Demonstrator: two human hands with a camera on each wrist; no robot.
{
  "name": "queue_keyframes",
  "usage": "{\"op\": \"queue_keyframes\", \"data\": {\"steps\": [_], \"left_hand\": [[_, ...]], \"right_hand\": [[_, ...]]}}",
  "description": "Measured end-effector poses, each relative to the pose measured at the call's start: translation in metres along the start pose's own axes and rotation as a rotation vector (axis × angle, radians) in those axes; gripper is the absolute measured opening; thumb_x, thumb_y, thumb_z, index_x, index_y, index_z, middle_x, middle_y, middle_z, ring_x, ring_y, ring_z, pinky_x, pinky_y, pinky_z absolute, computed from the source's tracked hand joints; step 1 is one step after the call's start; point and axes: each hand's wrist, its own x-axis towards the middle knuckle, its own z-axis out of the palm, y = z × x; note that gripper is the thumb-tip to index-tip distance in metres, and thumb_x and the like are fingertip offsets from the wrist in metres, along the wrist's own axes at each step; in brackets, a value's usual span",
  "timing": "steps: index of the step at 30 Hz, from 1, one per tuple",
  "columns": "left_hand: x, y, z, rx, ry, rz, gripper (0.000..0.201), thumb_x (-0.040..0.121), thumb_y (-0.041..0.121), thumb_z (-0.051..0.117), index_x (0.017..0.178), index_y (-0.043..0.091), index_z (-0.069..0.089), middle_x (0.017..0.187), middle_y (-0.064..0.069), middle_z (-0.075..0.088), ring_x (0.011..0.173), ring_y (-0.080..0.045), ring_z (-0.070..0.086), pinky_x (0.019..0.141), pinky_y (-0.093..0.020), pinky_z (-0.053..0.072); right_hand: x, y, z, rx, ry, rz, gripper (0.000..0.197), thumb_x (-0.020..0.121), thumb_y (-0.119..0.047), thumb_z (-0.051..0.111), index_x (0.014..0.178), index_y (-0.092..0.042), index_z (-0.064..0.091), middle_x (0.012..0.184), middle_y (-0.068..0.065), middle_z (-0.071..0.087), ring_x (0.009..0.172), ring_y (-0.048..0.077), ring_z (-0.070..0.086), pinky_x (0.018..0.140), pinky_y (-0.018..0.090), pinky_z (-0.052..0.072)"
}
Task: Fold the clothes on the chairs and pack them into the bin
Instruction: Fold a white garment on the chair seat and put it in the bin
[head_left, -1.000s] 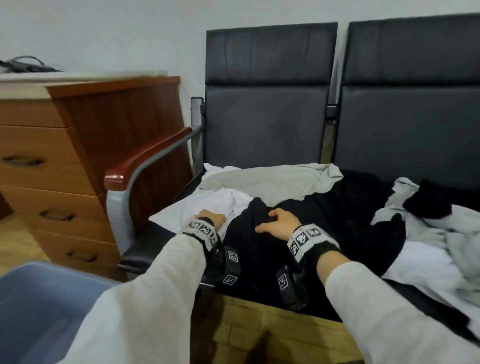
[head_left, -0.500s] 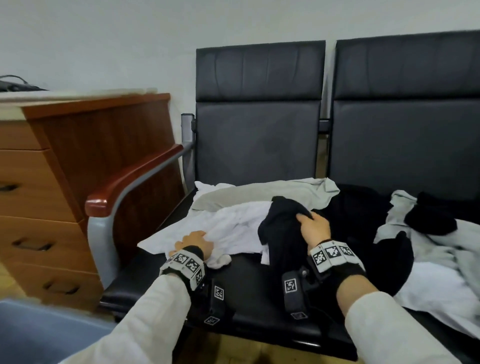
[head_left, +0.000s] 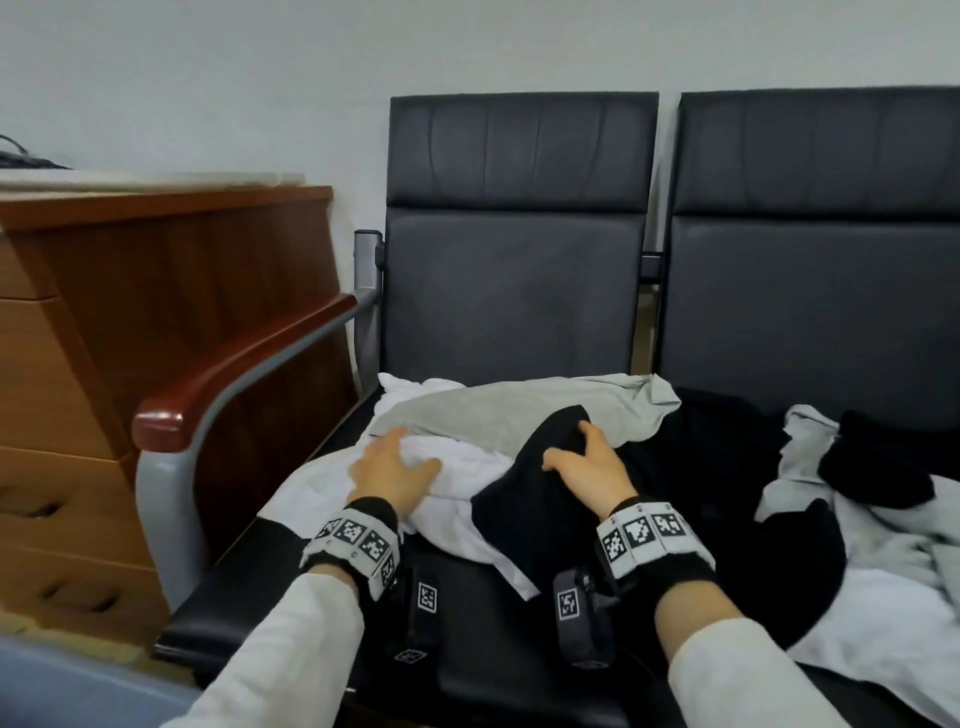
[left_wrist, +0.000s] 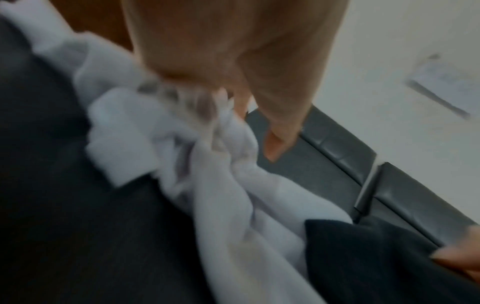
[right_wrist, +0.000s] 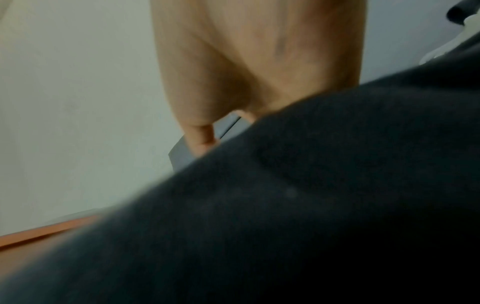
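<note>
Clothes lie heaped across two black chairs. My left hand (head_left: 400, 462) holds a bunch of the white garment (head_left: 457, 499) on the left chair seat (head_left: 322, 613); the left wrist view shows the white garment (left_wrist: 233, 205) gathered under the palm of my left hand (left_wrist: 233, 61). My right hand (head_left: 582, 452) grips a raised fold of the black garment (head_left: 524, 499), thumb on the near side, fingers over the top. In the right wrist view that black garment (right_wrist: 311, 205) hides most of my right hand (right_wrist: 246, 61). A grey garment (head_left: 498, 410) lies behind both. The blue bin (head_left: 52, 686) shows at the bottom left.
A red wooden armrest (head_left: 249, 364) on a grey metal frame borders the left chair. A wooden chest of drawers (head_left: 156, 291) stands left of it. More grey, white and black clothes (head_left: 872, 530) are piled on the right chair.
Both hands have moved away from the seat's front edge towards the backrest. The left pushed the white garment back into a bunch; the right lifted and folded the black garment backwards, baring the seat front.
</note>
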Motion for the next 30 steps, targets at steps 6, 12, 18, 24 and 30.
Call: {"op": "queue_keyframes", "data": {"steps": [6, 12, 18, 24, 30], "left_hand": [[0.007, 0.007, 0.005, 0.359, -0.207, 0.043, 0.058, 0.077, 0.056, 0.064, 0.126, 0.029, 0.050, 0.133, -0.006, 0.042, 0.123, -0.027, 0.043, 0.106, -0.034, 0.033], [0.015, 0.007, 0.001, 0.441, -0.214, 0.033, 0.042, 0.086, 0.043, 0.053, 0.120, 0.018, 0.055, 0.128, -0.006, 0.052, 0.118, -0.025, 0.048, 0.105, -0.037, 0.034], [0.025, 0.000, -0.009, 0.069, -0.080, -0.209, 0.053, 0.094, 0.033, 0.045, 0.138, 0.003, 0.038, 0.139, -0.020, 0.045, 0.125, -0.034, 0.047, 0.101, -0.036, 0.037], [0.024, -0.015, -0.007, -0.230, 0.058, -0.330, 0.058, 0.098, 0.022, 0.043, 0.142, -0.009, 0.020, 0.144, -0.028, 0.035, 0.130, -0.040, 0.039, 0.108, -0.040, 0.033], [0.019, -0.017, -0.010, -0.344, 0.061, -0.387, 0.059, 0.098, 0.024, 0.042, 0.140, -0.011, 0.019, 0.140, -0.031, 0.038, 0.126, -0.043, 0.042, 0.104, -0.040, 0.035]], "right_hand": [[0.013, -0.001, -0.002, -0.127, 0.382, -0.351, 0.038, 0.083, -0.018, 0.064, 0.120, -0.017, 0.059, 0.127, 0.002, 0.046, 0.119, 0.022, 0.049, 0.097, 0.024, 0.037], [0.035, 0.019, 0.011, -0.600, -0.062, -0.147, 0.061, 0.081, -0.038, 0.059, 0.138, -0.023, 0.042, 0.131, 0.007, 0.050, 0.117, 0.029, 0.053, 0.093, 0.035, 0.045], [0.032, 0.016, -0.011, -0.018, 0.115, 0.028, 0.019, 0.079, -0.035, 0.062, 0.091, -0.019, 0.062, 0.100, 0.006, 0.064, 0.100, 0.031, 0.059, 0.091, 0.037, 0.047], [0.024, 0.009, -0.046, 0.858, 0.087, 0.281, 0.020, 0.083, -0.021, 0.061, 0.099, -0.010, 0.065, 0.095, 0.007, 0.068, 0.094, 0.024, 0.063, 0.091, 0.039, 0.051], [0.017, 0.009, -0.063, 1.063, 0.088, 0.215, 0.024, 0.090, -0.013, 0.053, 0.112, -0.010, 0.062, 0.092, 0.006, 0.072, 0.105, 0.037, 0.062, 0.062, 0.031, 0.057]]}}
